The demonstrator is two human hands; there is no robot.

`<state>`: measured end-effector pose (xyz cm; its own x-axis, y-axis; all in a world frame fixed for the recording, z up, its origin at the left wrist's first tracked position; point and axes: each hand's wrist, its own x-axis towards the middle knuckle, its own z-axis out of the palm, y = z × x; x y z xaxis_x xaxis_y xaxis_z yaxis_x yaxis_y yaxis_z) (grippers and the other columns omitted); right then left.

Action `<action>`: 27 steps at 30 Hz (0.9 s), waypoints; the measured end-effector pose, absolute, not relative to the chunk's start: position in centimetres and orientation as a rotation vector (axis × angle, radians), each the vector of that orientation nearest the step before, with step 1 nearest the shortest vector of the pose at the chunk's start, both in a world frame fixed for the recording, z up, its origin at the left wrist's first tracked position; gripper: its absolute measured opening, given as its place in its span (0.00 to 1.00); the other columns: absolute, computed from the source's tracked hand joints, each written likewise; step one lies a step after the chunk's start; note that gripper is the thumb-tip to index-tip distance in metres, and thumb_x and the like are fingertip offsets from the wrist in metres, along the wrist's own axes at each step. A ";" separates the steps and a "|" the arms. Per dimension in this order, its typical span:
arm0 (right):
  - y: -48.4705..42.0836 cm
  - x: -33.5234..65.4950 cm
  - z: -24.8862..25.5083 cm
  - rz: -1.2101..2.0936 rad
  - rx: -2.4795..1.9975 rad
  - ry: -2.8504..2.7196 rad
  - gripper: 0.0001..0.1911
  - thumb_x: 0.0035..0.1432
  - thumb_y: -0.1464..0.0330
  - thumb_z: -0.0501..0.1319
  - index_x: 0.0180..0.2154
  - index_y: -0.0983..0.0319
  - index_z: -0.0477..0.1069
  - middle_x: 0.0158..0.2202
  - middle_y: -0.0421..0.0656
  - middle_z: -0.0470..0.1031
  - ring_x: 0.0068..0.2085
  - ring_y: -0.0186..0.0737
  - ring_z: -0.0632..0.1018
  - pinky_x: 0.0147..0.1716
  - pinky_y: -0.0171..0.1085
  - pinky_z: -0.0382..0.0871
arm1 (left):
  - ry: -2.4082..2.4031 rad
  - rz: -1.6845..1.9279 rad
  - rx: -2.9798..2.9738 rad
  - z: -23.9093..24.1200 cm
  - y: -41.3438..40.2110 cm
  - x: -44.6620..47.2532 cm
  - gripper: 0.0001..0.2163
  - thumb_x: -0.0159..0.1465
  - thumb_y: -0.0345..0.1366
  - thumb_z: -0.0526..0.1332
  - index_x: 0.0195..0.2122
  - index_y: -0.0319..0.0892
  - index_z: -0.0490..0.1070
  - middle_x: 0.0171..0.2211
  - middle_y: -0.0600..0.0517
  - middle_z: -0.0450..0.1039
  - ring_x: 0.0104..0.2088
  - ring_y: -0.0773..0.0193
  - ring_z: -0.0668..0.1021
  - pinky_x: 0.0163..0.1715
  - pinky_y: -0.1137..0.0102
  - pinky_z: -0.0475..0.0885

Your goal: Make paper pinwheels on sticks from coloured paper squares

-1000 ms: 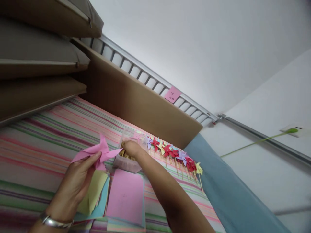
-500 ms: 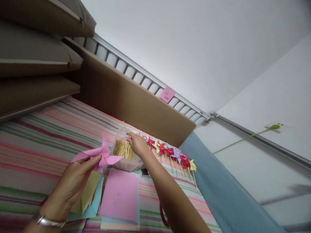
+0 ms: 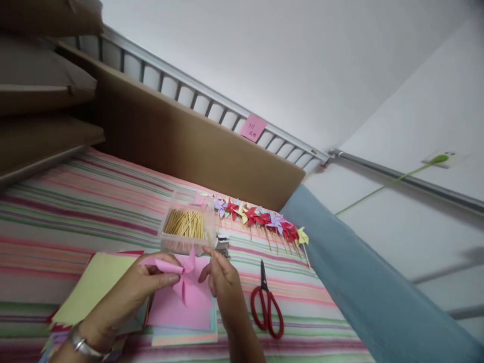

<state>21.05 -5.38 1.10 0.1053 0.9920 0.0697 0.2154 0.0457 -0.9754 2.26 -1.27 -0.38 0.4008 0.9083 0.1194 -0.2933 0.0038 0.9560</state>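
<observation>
Between thumb and fingers, my left hand (image 3: pixel 151 280) pinches a pink paper pinwheel (image 3: pixel 185 275) above the paper sheets. Just right of it, my right hand (image 3: pixel 225 282) is closed on a thin wooden stick (image 3: pixel 209 239), held upright and apart from the pinwheel. Behind both hands stands an open clear plastic box (image 3: pixel 172 244) full of wooden sticks (image 3: pixel 185 223). Under the pinwheel lies a stack of pink paper squares (image 3: pixel 177 317) with blue and peach sheets below. Yellow paper (image 3: pixel 94 287) lies partly beneath my left forearm.
Red-handled scissors (image 3: pixel 266 307) lie right of my right hand. Several finished pinwheels (image 3: pixel 260 217) on sticks line the back right, near a brown board (image 3: pixel 189 128). A small dark and white item (image 3: pixel 222 244) sits beside the box. Brown cushion-like layers (image 3: pixel 49 96) stand at left.
My right hand has drawn back from the stick box, bringing a stick towards the pinwheel. My left hand has moved right with the pinwheel. The scissors have come into fuller view.
</observation>
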 end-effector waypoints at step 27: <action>-6.9 23.6 1.1 0.833 -1.351 -1.303 0.07 0.51 0.71 0.62 0.29 0.58 0.80 0.26 0.40 0.71 0.30 0.37 0.72 0.30 0.34 0.62 | 0.753 1.149 1.546 0.6 -2.5 5.9 0.06 0.55 0.29 0.65 0.27 0.49 0.79 0.30 0.51 0.78 0.37 0.57 0.78 0.45 0.64 0.69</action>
<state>23.58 -6.94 1.11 0.1696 0.9704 0.1717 0.2520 0.1257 -0.9595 5.95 -2.54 0.61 0.3486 0.8902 0.2935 -0.0864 -0.2813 0.9557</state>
